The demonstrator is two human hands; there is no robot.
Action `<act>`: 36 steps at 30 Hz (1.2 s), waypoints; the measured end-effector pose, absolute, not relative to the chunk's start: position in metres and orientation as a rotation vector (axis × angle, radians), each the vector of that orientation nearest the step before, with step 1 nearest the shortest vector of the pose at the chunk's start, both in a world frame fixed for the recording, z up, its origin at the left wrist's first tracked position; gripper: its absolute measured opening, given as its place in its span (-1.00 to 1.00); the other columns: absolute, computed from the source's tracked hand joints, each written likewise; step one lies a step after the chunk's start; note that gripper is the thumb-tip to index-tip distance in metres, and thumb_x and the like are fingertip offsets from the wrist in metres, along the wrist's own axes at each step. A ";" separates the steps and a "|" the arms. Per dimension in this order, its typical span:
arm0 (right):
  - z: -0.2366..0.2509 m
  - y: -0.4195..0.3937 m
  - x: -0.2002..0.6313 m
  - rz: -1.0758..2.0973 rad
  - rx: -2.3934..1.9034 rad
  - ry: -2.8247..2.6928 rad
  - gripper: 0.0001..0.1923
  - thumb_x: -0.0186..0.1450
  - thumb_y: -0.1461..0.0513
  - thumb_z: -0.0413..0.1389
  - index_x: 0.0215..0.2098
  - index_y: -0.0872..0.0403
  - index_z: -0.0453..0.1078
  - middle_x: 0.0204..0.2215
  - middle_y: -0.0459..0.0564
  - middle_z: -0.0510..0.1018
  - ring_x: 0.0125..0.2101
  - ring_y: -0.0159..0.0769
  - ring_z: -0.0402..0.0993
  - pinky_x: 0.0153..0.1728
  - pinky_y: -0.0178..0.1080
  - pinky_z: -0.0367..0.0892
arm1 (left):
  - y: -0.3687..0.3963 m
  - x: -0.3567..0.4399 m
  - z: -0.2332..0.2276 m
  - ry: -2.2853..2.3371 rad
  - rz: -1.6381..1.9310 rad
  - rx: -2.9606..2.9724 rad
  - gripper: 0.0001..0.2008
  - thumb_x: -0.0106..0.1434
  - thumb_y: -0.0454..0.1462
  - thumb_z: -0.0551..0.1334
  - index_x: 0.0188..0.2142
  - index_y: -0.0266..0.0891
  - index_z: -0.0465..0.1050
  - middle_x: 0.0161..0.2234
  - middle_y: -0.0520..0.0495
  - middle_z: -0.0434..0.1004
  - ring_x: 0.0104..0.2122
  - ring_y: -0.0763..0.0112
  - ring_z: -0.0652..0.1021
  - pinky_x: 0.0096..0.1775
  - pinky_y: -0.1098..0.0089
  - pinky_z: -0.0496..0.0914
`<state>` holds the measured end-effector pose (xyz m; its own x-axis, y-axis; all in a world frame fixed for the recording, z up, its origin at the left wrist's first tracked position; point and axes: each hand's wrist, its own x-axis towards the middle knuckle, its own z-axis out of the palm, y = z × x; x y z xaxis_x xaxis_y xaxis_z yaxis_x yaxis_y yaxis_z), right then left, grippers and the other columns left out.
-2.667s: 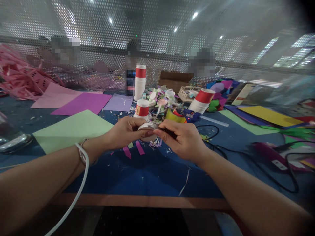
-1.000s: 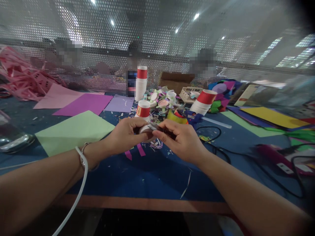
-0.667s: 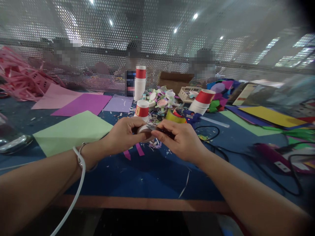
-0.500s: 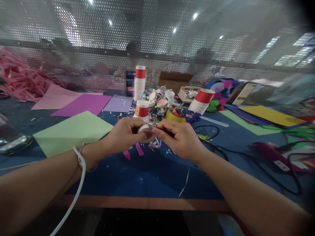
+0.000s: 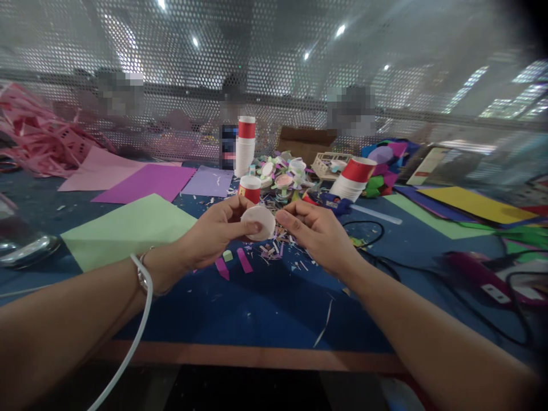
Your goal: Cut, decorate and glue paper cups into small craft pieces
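Observation:
My left hand [image 5: 222, 228] grips a white round paper piece [image 5: 262, 220], which looks like the cut-off bottom of a paper cup, thumb on its face and fingers behind. Close to the piece's right edge is my right hand [image 5: 310, 225], its fingers pinched together; anything in the pinch is hidden. Just behind the hands a red and white paper cup [image 5: 249, 188] stands upside down on the table. Paper scraps [image 5: 274, 249] and magenta strips [image 5: 245, 260] lie below and around the hands.
A tall cup stack [image 5: 245, 148], a tilted cup stack [image 5: 353, 178] and a pile of small paper pieces [image 5: 285, 171] stand behind. Coloured sheets [image 5: 124, 234] lie left. A blue glue gun [image 5: 336, 201] and black cable [image 5: 423, 268] are right. The table's edge [image 5: 240, 354] is in front.
The white round piece has turned its flat face toward me in my left hand. My right hand has drawn slightly right, opening a small gap from the piece.

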<state>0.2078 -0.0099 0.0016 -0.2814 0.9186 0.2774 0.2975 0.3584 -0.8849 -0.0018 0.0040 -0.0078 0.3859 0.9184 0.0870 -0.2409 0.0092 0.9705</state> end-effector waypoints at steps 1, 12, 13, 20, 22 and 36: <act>0.001 -0.010 0.207 0.963 -1.057 -1.774 -0.66 0.33 -0.05 0.21 -0.31 0.07 0.42 -0.56 -0.21 0.31 -0.60 -0.49 0.07 -0.56 -0.32 0.04 | 0.004 -0.001 -0.007 0.714 1.039 1.182 -0.73 0.09 -0.38 0.45 -0.25 -0.28 0.43 -0.32 0.05 0.55 -0.30 0.49 0.55 -0.20 0.42 0.45; 0.000 -0.011 0.206 1.085 -1.006 -1.707 -0.66 0.19 0.01 0.35 -0.27 0.07 0.45 -0.38 -0.10 0.47 -0.38 -0.37 0.38 -0.35 -0.29 0.31 | 0.007 -0.001 -0.010 0.662 1.031 1.119 -0.70 0.10 -0.40 0.46 -0.21 -0.28 0.42 -0.25 0.01 0.58 -0.25 0.47 0.58 -0.11 0.39 0.43; 0.001 -0.011 0.206 1.088 -1.005 -1.702 -0.65 0.18 0.01 0.36 -0.28 0.07 0.45 -0.39 -0.10 0.48 -0.38 -0.37 0.38 -0.35 -0.29 0.31 | 0.006 -0.001 -0.010 0.671 1.017 1.163 -0.66 0.10 -0.40 0.45 -0.18 -0.27 0.41 -0.25 0.01 0.58 -0.25 0.46 0.58 -0.11 0.38 0.44; 0.002 -0.011 0.204 1.070 -1.033 -1.757 -0.61 0.19 -0.05 0.33 -0.30 0.08 0.46 -0.40 -0.07 0.49 -0.41 -0.38 0.35 -0.41 -0.30 0.29 | 0.002 0.000 -0.008 0.730 0.838 1.339 -0.67 0.10 -0.42 0.41 -0.17 -0.28 0.37 -0.31 0.05 0.51 -0.30 0.49 0.55 -0.18 0.42 0.44; 0.001 -0.009 0.204 1.095 -1.014 -1.747 -0.63 0.20 -0.03 0.33 -0.27 0.08 0.47 -0.36 -0.06 0.52 -0.38 -0.37 0.39 -0.37 -0.29 0.32 | 0.003 0.001 -0.009 0.741 0.890 1.311 -0.68 0.10 -0.42 0.42 -0.19 -0.28 0.38 -0.28 0.03 0.50 -0.30 0.50 0.54 -0.20 0.43 0.43; 0.003 -0.011 0.205 0.984 -0.964 -1.867 -0.66 0.19 0.01 0.35 -0.34 0.09 0.44 -0.50 -0.17 0.39 -0.53 -0.47 0.19 -0.51 -0.33 0.16 | 0.006 -0.008 -0.007 0.676 0.856 1.569 -0.73 0.17 -0.27 0.40 -0.19 -0.26 0.40 -0.27 -0.01 0.49 -0.28 0.43 0.49 -0.19 0.37 0.37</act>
<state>0.2049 -0.0114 0.0032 -0.3913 0.8724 0.2929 0.2517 0.4076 -0.8778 -0.0083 0.0061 -0.0070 0.5655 0.8096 0.1571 -0.0349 -0.1668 0.9854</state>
